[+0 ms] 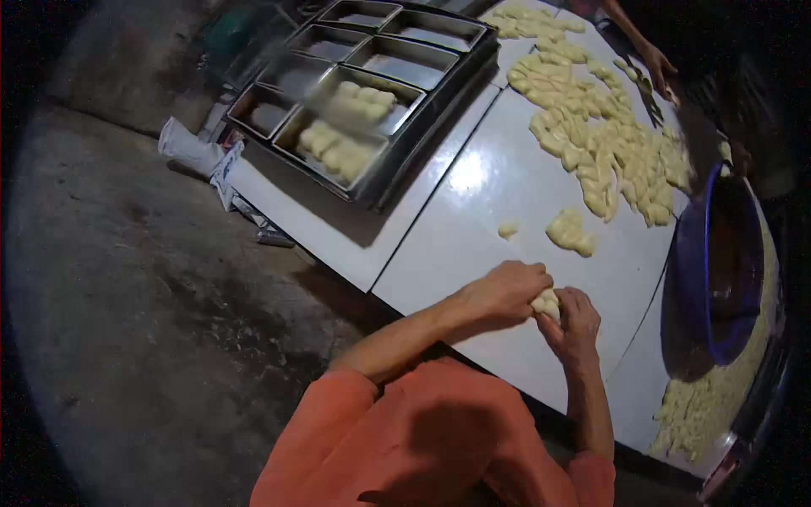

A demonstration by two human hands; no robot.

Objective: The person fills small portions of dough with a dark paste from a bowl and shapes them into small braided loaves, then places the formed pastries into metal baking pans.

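Left hand (pixel 505 291) and right hand (pixel 574 319): fingers curled shut together round one dough piece (pixel 547 302), held just above table (pixel 498 182) near its 6 o'clock edge. Risk, as judged: dough torn or dropped off the near edge through uneven squeezing. At 12 o'clock from hands: small lump pile (pixel 571 232). At 3 o'clock: blue basin (pixel 694 253). Farther, 1 o'clock: spread of shaped pieces (pixel 596 127). At 11 o'clock: tins (pixel 363 84), two partly filled. Beside tins, 9 o'clock: white rolled packet (pixel 193 149), printing unreadable.

dough piece (pixel 547 302) mostly hidden between both hands, co-worker's hand (pixel 655 61) cut off by edge
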